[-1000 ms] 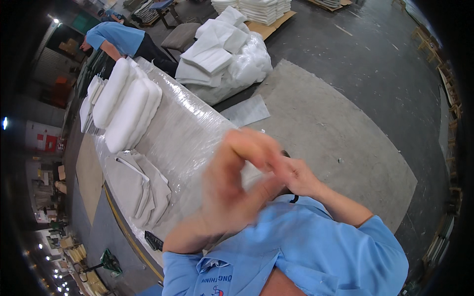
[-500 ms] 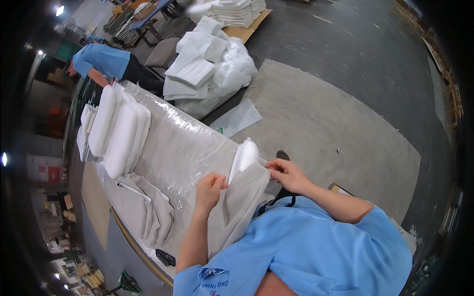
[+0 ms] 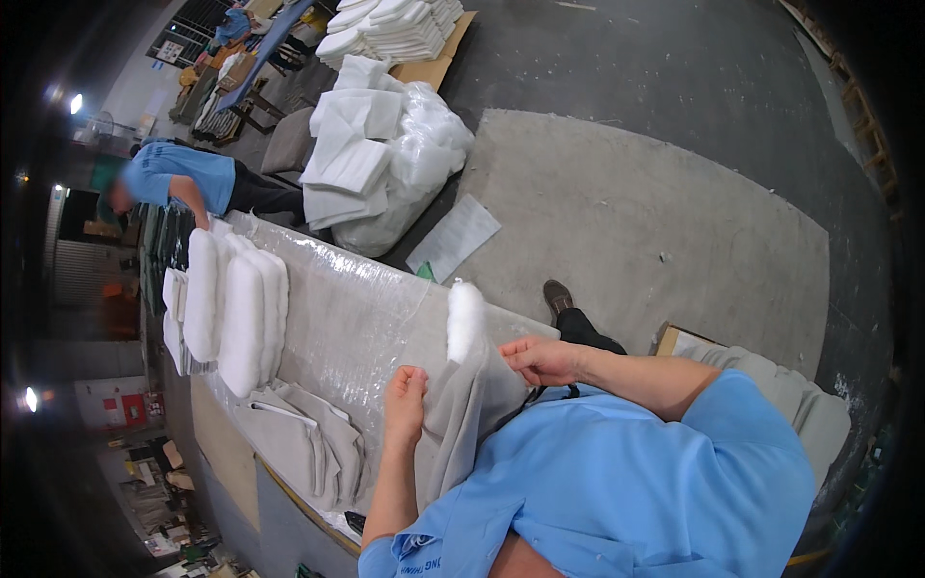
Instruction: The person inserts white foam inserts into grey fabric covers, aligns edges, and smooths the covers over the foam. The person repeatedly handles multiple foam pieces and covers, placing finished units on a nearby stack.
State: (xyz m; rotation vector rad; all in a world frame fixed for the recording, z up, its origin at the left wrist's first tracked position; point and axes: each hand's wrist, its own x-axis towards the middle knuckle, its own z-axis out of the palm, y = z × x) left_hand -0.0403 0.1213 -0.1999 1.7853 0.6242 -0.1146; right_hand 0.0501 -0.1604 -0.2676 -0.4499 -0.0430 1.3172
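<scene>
Evidently, the work in hand is fitting a grey fabric cover (image 3: 453,409) around a roll of white padding (image 3: 465,323), whose rounded end sticks out of the cloth toward the far side of the plastic-wrapped table (image 3: 337,260). Both lie at the near edge of the table, right against my front. My right hand (image 3: 542,361) seems to pinch the cover's rim between thumb and fingertips, just beside the padding. My left hand (image 3: 405,400) is curled with thumb to fingers at the cover's other side; I cannot tell whether cloth is caught in it. To do this well, I should have a firm hold on both sides of the opening, draw the cloth evenly, and keep the soft filling from bunching or twisting. Pulling harder on one side would probably leave the seam crooked and the end lumpy.
</scene>
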